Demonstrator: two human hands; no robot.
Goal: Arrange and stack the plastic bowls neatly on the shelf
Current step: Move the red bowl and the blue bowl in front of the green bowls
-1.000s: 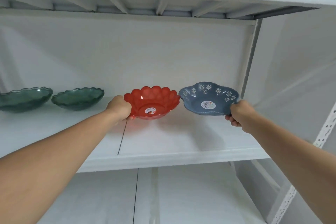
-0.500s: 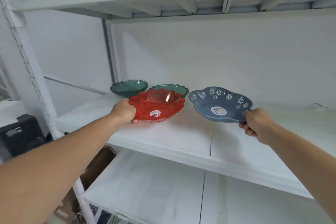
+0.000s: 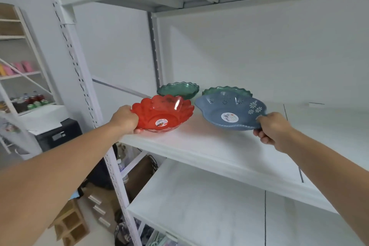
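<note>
My left hand (image 3: 125, 119) grips the near rim of a red scalloped bowl (image 3: 162, 113), held just above the left end of the white shelf (image 3: 199, 146). My right hand (image 3: 273, 129) grips the near rim of a blue bowl with white flowers (image 3: 229, 113), tilted toward me over the shelf. Each of these has a round sticker inside. Behind them two green scalloped bowls stand side by side on the shelf: one (image 3: 177, 90) behind the red bowl, the other (image 3: 226, 89) mostly hidden behind the blue bowl.
A perforated white upright (image 3: 79, 78) frames the shelf's left end. A lower shelf board (image 3: 199, 205) lies below and another board overhangs above. To the left stand a black box (image 3: 60, 136), a side rack with bottles (image 3: 30, 100), and wooden crates (image 3: 69, 223) on the floor.
Both bowls have travelled left along the shelf with my hands and now sit right in front of the two green bowls. The view has swung left with them.
</note>
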